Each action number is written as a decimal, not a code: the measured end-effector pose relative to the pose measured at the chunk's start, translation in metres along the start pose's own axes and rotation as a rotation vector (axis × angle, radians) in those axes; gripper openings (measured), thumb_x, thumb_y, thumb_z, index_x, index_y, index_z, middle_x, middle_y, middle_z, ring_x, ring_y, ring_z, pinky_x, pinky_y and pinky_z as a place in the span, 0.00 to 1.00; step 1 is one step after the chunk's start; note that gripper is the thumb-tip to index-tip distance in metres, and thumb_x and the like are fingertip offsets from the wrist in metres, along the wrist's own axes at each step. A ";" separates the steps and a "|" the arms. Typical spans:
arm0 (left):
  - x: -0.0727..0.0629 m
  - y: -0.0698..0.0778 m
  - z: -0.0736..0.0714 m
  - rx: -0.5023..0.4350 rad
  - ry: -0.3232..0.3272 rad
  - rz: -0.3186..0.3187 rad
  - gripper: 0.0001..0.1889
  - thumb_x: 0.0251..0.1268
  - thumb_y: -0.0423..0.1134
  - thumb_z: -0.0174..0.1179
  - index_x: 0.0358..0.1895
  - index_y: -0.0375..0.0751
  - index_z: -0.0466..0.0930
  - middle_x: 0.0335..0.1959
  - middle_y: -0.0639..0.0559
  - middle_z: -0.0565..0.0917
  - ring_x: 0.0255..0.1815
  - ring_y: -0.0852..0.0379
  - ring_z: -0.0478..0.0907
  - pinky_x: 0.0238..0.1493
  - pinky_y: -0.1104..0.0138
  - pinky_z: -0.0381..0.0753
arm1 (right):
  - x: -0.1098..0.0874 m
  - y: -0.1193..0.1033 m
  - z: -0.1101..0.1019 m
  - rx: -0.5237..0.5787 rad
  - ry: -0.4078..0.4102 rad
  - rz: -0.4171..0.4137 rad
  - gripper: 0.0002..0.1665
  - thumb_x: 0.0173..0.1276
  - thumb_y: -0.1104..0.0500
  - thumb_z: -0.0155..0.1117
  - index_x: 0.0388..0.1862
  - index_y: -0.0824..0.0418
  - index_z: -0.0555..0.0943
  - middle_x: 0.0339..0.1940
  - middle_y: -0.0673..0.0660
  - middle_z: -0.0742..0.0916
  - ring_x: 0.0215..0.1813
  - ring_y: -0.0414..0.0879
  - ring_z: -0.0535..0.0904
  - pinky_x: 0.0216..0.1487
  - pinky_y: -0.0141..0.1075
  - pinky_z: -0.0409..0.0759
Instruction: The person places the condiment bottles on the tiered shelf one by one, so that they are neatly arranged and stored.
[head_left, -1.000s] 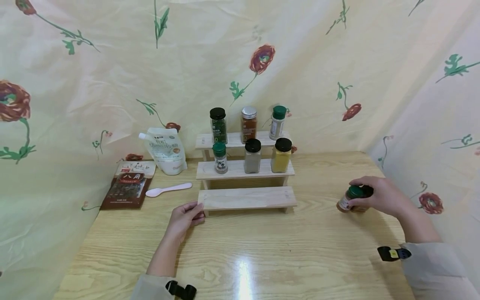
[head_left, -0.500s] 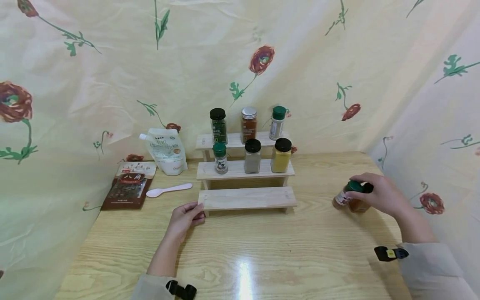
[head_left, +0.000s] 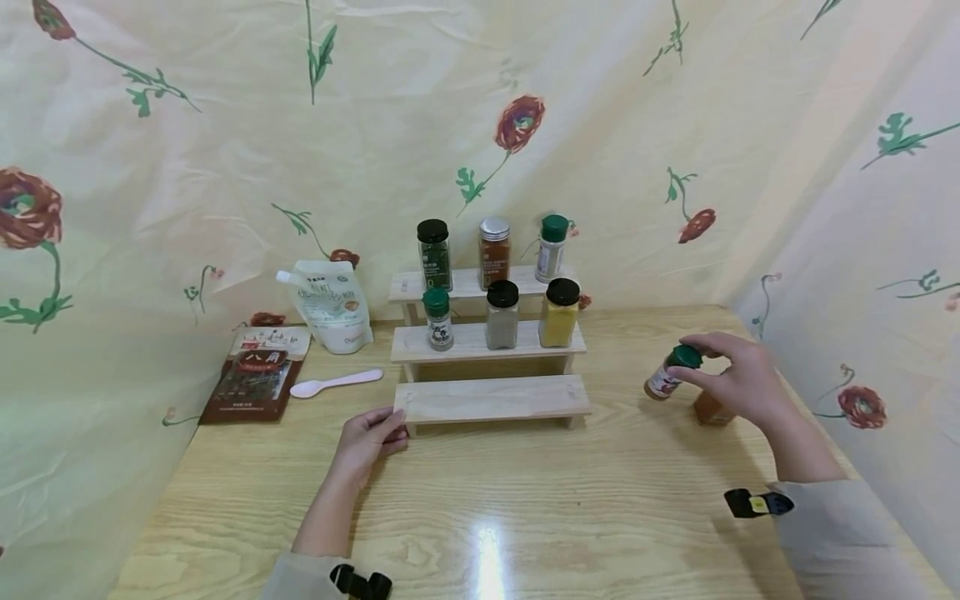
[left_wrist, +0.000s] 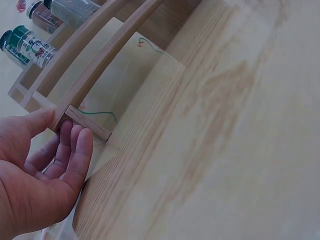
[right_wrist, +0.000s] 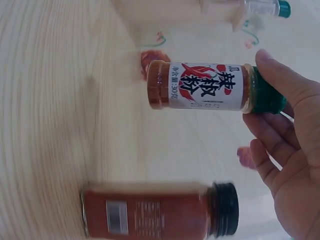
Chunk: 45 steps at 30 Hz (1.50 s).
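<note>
My right hand (head_left: 738, 379) pinches the green cap of a small chili powder jar (right_wrist: 205, 86), which is tilted and looks lifted off the table. Just beside it stands a larger red-brown spice jar (right_wrist: 150, 212) with a black lid, partly hidden behind the hand in the head view. At the rack's lower left corner, my left hand (head_left: 367, 442) grips the end of the bottom step, thumb on top and fingers beneath. The three-step wooden rack (head_left: 491, 398) carries three jars on its top step and three on its middle step; the bottom step is bare.
Left of the rack lie a pale pink spoon (head_left: 337, 383) and a brown star anise packet (head_left: 255, 375). A white spouted pouch (head_left: 332, 307) stands behind them. Flowered cloth (head_left: 375, 125) hangs behind and beside the wooden table (head_left: 525, 517).
My right hand has lifted the chili powder jar and moved left, away from the larger red-brown jar, which now shows more. The left hand keeps its grip on the rack.
</note>
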<state>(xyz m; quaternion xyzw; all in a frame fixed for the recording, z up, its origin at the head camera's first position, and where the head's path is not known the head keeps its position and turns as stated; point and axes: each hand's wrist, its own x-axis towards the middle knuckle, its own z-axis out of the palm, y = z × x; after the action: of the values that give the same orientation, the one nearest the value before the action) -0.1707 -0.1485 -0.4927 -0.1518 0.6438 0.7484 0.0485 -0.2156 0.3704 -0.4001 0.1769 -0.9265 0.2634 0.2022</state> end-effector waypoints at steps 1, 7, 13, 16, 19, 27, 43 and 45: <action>0.000 0.000 0.000 -0.001 0.000 0.001 0.21 0.73 0.31 0.62 0.61 0.19 0.73 0.34 0.45 0.84 0.32 0.60 0.83 0.41 0.69 0.90 | 0.001 -0.002 0.002 0.016 0.016 -0.011 0.27 0.53 0.60 0.84 0.52 0.63 0.86 0.44 0.61 0.89 0.46 0.39 0.78 0.41 0.26 0.77; 0.001 0.002 -0.001 -0.001 0.005 0.004 0.20 0.72 0.31 0.62 0.60 0.19 0.73 0.34 0.45 0.84 0.32 0.60 0.83 0.40 0.69 0.90 | 0.007 -0.020 0.013 0.097 0.061 -0.057 0.27 0.50 0.64 0.84 0.51 0.63 0.86 0.42 0.58 0.89 0.45 0.26 0.73 0.43 0.16 0.72; 0.003 0.003 -0.003 -0.006 -0.014 0.001 0.23 0.72 0.32 0.63 0.61 0.18 0.72 0.36 0.44 0.85 0.32 0.59 0.83 0.41 0.68 0.90 | 0.009 -0.035 0.018 0.135 0.065 -0.049 0.27 0.50 0.65 0.84 0.51 0.62 0.87 0.43 0.58 0.89 0.45 0.29 0.74 0.43 0.17 0.71; 0.004 0.004 -0.003 -0.003 -0.014 -0.005 0.23 0.72 0.32 0.63 0.62 0.19 0.72 0.36 0.44 0.85 0.33 0.60 0.83 0.41 0.68 0.90 | 0.013 -0.039 0.022 0.145 0.072 -0.062 0.27 0.48 0.66 0.85 0.49 0.62 0.87 0.42 0.56 0.89 0.45 0.29 0.75 0.44 0.17 0.72; 0.004 0.006 -0.002 -0.001 -0.009 -0.006 0.21 0.73 0.31 0.62 0.62 0.19 0.72 0.35 0.45 0.85 0.32 0.60 0.83 0.40 0.69 0.90 | 0.016 -0.043 0.025 0.154 0.077 -0.080 0.27 0.47 0.67 0.85 0.49 0.62 0.87 0.41 0.55 0.89 0.45 0.31 0.75 0.43 0.19 0.73; 0.004 0.006 -0.003 0.003 0.007 -0.002 0.20 0.72 0.31 0.62 0.60 0.18 0.73 0.36 0.42 0.84 0.33 0.59 0.83 0.41 0.68 0.90 | 0.025 -0.057 0.037 0.210 0.079 -0.142 0.27 0.45 0.67 0.86 0.47 0.61 0.88 0.40 0.53 0.89 0.43 0.36 0.78 0.44 0.21 0.75; 0.000 -0.001 -0.003 -0.004 0.003 -0.009 0.22 0.71 0.30 0.63 0.61 0.18 0.72 0.36 0.43 0.85 0.33 0.59 0.84 0.40 0.68 0.90 | 0.031 -0.079 0.066 0.292 0.086 -0.250 0.26 0.44 0.70 0.86 0.45 0.63 0.87 0.40 0.52 0.89 0.41 0.41 0.81 0.45 0.20 0.77; 0.001 -0.001 -0.001 -0.005 0.000 -0.006 0.22 0.71 0.31 0.63 0.61 0.18 0.73 0.36 0.43 0.85 0.33 0.59 0.83 0.40 0.68 0.90 | 0.032 -0.084 0.068 0.295 0.082 -0.249 0.26 0.44 0.69 0.86 0.45 0.64 0.87 0.40 0.52 0.89 0.41 0.41 0.81 0.45 0.20 0.77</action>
<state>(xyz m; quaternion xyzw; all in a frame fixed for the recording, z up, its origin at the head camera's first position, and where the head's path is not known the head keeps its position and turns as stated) -0.1709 -0.1493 -0.4938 -0.1538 0.6414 0.7500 0.0501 -0.2259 0.2585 -0.4027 0.3071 -0.8397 0.3764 0.2428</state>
